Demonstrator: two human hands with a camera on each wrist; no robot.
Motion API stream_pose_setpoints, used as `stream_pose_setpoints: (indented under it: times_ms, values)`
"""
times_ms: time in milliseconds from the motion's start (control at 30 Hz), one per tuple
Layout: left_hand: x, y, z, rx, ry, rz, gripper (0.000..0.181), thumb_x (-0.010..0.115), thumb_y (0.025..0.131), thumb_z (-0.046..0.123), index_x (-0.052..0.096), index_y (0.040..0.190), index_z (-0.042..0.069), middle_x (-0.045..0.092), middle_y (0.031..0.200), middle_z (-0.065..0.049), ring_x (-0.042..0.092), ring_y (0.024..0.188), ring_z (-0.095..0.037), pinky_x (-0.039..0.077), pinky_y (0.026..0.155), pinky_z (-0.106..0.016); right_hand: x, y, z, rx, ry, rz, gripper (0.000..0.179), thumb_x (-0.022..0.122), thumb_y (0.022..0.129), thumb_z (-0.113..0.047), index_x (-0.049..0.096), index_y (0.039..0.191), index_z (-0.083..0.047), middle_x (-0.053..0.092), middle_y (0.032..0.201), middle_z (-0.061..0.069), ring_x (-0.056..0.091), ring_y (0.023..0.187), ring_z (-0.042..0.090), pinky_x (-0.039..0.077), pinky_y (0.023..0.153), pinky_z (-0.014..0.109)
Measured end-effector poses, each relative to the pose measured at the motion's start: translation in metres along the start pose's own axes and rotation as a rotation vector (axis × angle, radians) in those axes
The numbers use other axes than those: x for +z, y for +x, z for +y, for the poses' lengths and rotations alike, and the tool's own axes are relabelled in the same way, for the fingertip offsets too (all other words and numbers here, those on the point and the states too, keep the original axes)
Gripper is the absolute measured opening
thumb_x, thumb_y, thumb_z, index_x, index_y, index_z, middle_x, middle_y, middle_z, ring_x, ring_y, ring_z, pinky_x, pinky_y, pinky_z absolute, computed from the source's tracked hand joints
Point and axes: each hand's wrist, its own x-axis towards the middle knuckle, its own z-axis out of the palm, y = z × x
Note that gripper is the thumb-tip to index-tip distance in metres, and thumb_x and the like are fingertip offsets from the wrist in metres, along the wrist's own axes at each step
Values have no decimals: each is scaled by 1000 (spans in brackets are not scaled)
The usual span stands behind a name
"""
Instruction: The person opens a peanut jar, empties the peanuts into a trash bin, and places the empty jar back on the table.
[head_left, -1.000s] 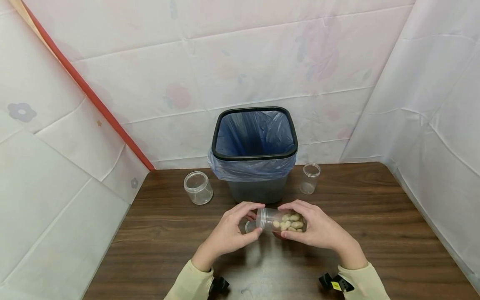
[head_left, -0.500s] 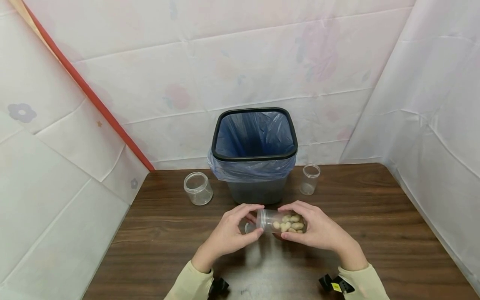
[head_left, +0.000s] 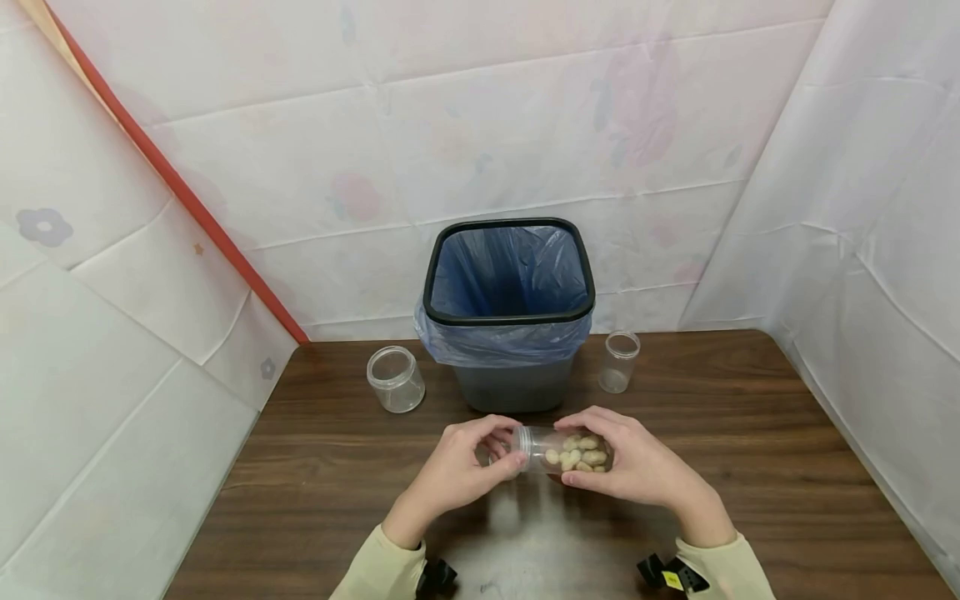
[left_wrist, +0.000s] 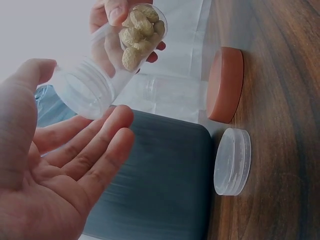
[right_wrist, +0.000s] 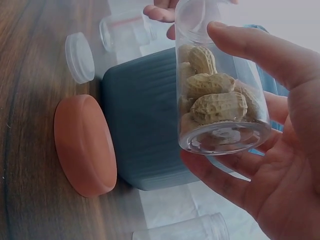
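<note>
A clear jar (head_left: 542,446) with several unshelled peanuts (right_wrist: 218,106) lies sideways above the table, its ringed end to the left. My right hand (head_left: 637,461) grips the base half, thumb on the near side. At the ringed end, my left hand (head_left: 461,462) holds the rim between thumb and fingers. Whether a cap covers that end I cannot tell. Below the jar, a clear lid (left_wrist: 232,162) and a round terracotta-coloured dish or lid (left_wrist: 226,85) rest on the table; the head view mostly hides them.
Behind the hands stands a grey bin (head_left: 513,387) with a black rim and blue liner. A wide clear jar (head_left: 396,380) is left of it, a narrow clear jar (head_left: 618,362) right of it. White cloth (head_left: 337,167) encloses the table's back and sides.
Both hands and the peanut jar have sunk slightly toward the table. The left fingers have drawn in behind the ringed end. The view has tilted a little.
</note>
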Motion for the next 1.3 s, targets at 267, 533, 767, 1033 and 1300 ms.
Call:
stream_pose_setpoints:
  times_ms: [267,533,767,1033,1300]
  values:
    - [2,1,4,-93,29,14,26,77,104,31,79,119,10,78,95,9,72,82,-4,62,75,-30,-1,1,-2,-12,-3,4,55,95,89,-34,69,137,-31,71,130,-5,68,103,8,59,84,29]
    - [1,2,5,-114,62,31,26,71,108,32,81,116,10,76,90,11,70,75,-2,60,68,-27,0,2,-3,5,4,4,55,94,89,-37,69,138,-32,70,128,-7,67,100,8,59,82,30]
    - [3,0,2,-12,44,73,29,64,112,24,75,134,8,80,111,0,74,93,-8,64,82,-31,0,2,-5,7,-7,-3,55,93,90,-39,71,138,-22,72,129,-1,68,104,8,59,87,32]
    - [0,-1,5,170,27,22,44,72,106,17,64,149,13,69,143,-5,73,116,-19,64,93,-39,-1,1,-5,-2,-2,4,54,94,89,-36,70,137,-29,70,126,-8,68,101,7,59,85,30]
    - [-5,-2,6,256,56,-52,71,84,94,14,54,158,19,56,158,-5,61,138,-25,60,102,-38,0,1,-4,-18,-13,14,54,93,90,-36,69,138,-31,69,127,-11,67,101,6,59,83,30]
